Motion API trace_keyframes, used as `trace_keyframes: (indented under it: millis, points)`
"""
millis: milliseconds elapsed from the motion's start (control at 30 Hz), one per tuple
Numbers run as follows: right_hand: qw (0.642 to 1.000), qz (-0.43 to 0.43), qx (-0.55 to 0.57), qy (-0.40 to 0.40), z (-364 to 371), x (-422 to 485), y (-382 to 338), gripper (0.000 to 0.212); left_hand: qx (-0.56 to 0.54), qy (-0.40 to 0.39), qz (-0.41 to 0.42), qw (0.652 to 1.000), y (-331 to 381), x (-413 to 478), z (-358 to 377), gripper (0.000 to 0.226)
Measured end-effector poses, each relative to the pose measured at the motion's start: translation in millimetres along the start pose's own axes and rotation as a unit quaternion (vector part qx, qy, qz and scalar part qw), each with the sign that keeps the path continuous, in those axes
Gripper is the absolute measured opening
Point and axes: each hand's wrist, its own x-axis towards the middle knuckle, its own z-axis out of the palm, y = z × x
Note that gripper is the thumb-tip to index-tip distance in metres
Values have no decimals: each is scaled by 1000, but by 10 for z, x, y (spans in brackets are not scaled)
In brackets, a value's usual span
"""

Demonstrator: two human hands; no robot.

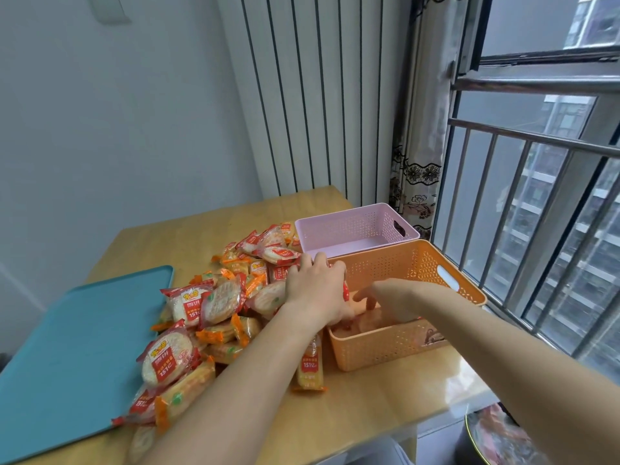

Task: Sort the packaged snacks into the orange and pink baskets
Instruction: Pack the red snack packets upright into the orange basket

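A heap of red and orange snack packets (218, 307) lies on the wooden table (385, 397), left of the baskets. The orange basket (379, 349) stands near the table's right edge, with a few packets (369, 325) on its floor. Behind it stands the pink basket (355, 229), and nothing shows inside it. My left hand (315, 283) is at the orange basket's left rim, closed around a red packet (345, 292) that is mostly hidden. My right hand (379, 297) reaches down into the orange basket, fingers apart just above the packets there.
A teal tray (77, 357) lies on the left of the table, touching the heap. One orange packet (310, 367) lies against the orange basket's front left corner. A window with metal bars (523, 203) is close on the right, beside a curtain (419, 182).
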Motion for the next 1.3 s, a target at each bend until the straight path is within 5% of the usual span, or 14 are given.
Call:
trace_keyframes:
  millis: [100, 300, 433, 600, 733, 833, 967, 1067, 1133, 1300]
  points:
    - [999, 2, -41, 21, -52, -37, -35, 51, 39, 6, -14, 999, 52, 29, 12, 72]
    - [992, 23, -28, 121, -335, -133, 74, 11, 39, 36, -25, 998, 51, 28, 60, 58]
    - [968, 63, 116, 211, -310, -54, 152, 18, 16, 48, -28, 998, 22, 15, 98, 50]
    - [938, 74, 246, 233, -148, 44, 39, 27, -1, 68, -32, 997, -5, 20, 145, 59]
    - [924, 51, 320, 201, -101, 103, -87, 29, -51, 84, 46, 994, -14, 29, 150, 79]
    - [904, 31, 400, 145, -157, 54, -62, 22, -66, 58, 64, 994, -23, 30, 131, 73]
    - [964, 92, 113, 221, -215, 93, 288, 20, -83, 46, 35, 995, -52, 34, 136, 43]
    - [985, 132, -72, 85, -146, 19, 432, 26, -81, 46, 32, 995, -36, 39, 160, 39]
    - [986, 129, -105, 22, -61, 5, 418, 34, -83, 48, 29, 995, -28, 48, 163, 39]
    - [990, 86, -58, 94, -31, 57, 347, 26, -83, 54, 24, 995, -21, 48, 169, 37]
